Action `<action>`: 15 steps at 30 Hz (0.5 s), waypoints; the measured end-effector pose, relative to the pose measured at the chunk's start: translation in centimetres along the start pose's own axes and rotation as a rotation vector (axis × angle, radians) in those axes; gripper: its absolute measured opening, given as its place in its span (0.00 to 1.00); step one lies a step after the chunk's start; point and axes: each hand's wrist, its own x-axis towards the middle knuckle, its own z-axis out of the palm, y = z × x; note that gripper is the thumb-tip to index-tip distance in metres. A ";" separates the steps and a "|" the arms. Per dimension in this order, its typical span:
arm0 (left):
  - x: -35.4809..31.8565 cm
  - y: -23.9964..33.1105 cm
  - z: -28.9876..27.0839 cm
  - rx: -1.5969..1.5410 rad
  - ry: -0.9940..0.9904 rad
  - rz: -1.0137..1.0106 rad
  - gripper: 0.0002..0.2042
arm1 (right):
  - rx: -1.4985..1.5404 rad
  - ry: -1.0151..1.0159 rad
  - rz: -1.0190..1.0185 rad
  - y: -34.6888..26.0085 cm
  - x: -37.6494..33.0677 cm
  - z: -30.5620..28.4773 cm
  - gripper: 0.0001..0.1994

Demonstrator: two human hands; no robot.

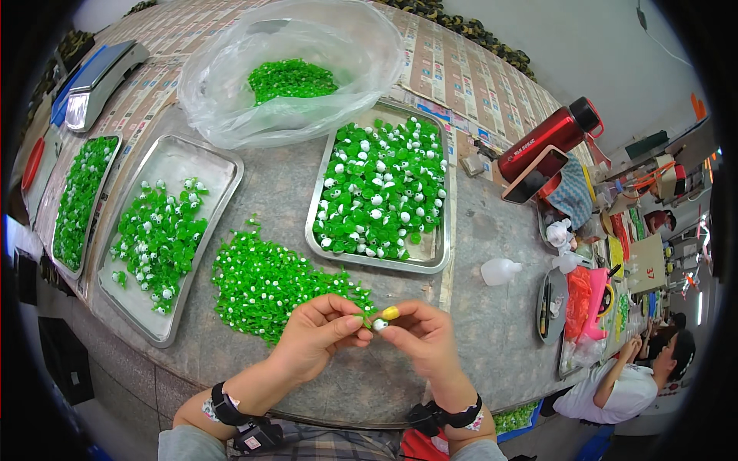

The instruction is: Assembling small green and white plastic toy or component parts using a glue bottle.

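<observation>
Close to the table's front edge, my two hands meet fingertip to fingertip. My left hand point(319, 334) pinches a small green plastic piece point(364, 316) between thumb and fingers. My right hand point(423, 339), with a yellow cover on one fingertip, pinches a small white ball with a dark spot point(379, 325) right against the green piece. Whether the two are joined cannot be made out. Just beyond my left hand lies a loose pile of green pieces with white tips point(265, 284). Past my hands stands a metal tray point(419, 266) full of green pieces with white balls.
At left are a partly filled metal tray point(184, 157) and a narrower-looking full one point(117, 144). A clear plastic bag point(369, 46) holds more green pieces. A scale point(104, 81), red flask point(542, 142), phone point(538, 175) and white bottle point(500, 271) stand around. Another person point(623, 388) sits at right.
</observation>
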 end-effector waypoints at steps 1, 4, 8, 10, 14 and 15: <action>0.0 0.0 0.1 0.052 0.021 0.041 0.05 | -0.019 0.018 -0.065 -0.1 0.0 -0.1 0.10; -0.1 0.0 0.2 0.156 0.061 0.068 0.05 | -0.062 0.023 -0.155 -0.3 0.0 0.0 0.10; -0.1 0.0 0.3 0.226 0.050 0.082 0.04 | -0.093 0.018 -0.158 -0.5 -0.1 0.4 0.09; -0.2 0.0 0.4 0.236 0.045 0.088 0.04 | -0.106 0.024 -0.154 -0.5 -0.1 0.4 0.09; -0.4 -0.4 0.3 0.456 0.095 0.186 0.04 | -0.139 0.018 -0.063 -0.5 -0.3 0.4 0.09; -0.4 -0.4 0.3 0.620 0.081 0.288 0.04 | -0.138 0.018 -0.064 -0.4 -0.3 0.4 0.09</action>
